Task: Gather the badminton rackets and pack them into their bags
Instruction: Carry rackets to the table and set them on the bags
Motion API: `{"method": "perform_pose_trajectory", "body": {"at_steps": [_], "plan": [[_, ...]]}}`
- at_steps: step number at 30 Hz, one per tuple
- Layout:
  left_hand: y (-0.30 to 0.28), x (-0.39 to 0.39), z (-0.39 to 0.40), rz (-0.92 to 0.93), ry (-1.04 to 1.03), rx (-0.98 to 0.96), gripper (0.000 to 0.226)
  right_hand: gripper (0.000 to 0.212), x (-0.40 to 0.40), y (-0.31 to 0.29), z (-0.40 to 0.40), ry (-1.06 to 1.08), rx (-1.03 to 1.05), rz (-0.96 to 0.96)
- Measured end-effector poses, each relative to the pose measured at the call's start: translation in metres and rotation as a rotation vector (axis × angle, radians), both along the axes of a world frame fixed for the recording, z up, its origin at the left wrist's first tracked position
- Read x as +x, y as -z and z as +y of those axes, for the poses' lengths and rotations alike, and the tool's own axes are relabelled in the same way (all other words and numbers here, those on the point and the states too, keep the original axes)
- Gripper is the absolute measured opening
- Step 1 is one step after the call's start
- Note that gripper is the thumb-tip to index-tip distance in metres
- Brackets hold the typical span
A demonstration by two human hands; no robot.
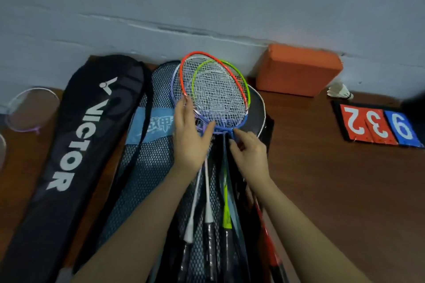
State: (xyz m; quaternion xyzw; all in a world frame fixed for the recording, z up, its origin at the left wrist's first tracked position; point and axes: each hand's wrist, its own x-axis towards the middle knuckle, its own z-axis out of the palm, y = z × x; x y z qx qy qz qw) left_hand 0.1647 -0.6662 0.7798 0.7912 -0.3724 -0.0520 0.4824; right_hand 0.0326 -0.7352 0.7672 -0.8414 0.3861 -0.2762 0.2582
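Note:
Several rackets lie stacked on a black mesh bag point(149, 167): an orange-framed racket point(184, 80), a green-framed racket point(243, 80) and a blue-purple racket point(241, 122), heads toward the wall, handles toward me. My left hand point(190, 138) lies palm down on the left rim of the heads, fingers straight, thumb across the purple frame. My right hand point(250, 156) pinches the blue-purple racket at its throat with curled fingers. A black Victor bag point(76, 135) lies to the left. Another dark bag point(258, 103) shows under the stack's right side.
A purple-framed racket point(32, 110) lies at the far left on the brown floor. An orange foam block point(296, 69) stands against the wall, with a shuttlecock point(341, 92) to its right. A flip scoreboard point(379, 126) lies at the right. The wall is close behind the racket heads.

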Motion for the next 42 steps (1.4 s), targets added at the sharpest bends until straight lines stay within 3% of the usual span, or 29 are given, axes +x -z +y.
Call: {"method": "perform_pose_trajectory", "body": {"at_steps": [6, 11, 15, 21, 32, 39, 42], "plan": [[0.029, 0.057, -0.031, -0.097, 0.175, 0.211, 0.049, 0.035, 0.058, 0.022, -0.013, 0.136, 0.009, 0.046], [0.056, 0.079, -0.031, -0.275, 0.305, 0.522, 0.055, 0.041, 0.069, 0.052, -0.022, 0.173, -0.052, 0.222], [0.062, 0.087, -0.018, -0.354, 0.379, 0.54, 0.058, 0.049, 0.064, 0.059, -0.015, 0.177, -0.095, 0.355], [0.037, 0.076, 0.019, -0.232, 0.355, 0.514, 0.051, 0.048, 0.039, 0.033, 0.011, 0.127, -0.076, 0.278], [-0.013, 0.027, 0.21, -0.25, 0.3, 0.32, 0.036, 0.026, -0.017, -0.023, 0.174, -0.032, -0.106, 0.216], [-0.001, 0.036, 0.387, -0.238, 0.156, 0.416, 0.036, 0.023, -0.01, -0.017, 0.316, -0.157, -0.009, 0.165], [0.012, 0.054, 0.456, -0.136, 0.065, 0.52, 0.029, 0.023, 0.012, -0.007, 0.369, -0.228, 0.066, 0.167]]}}
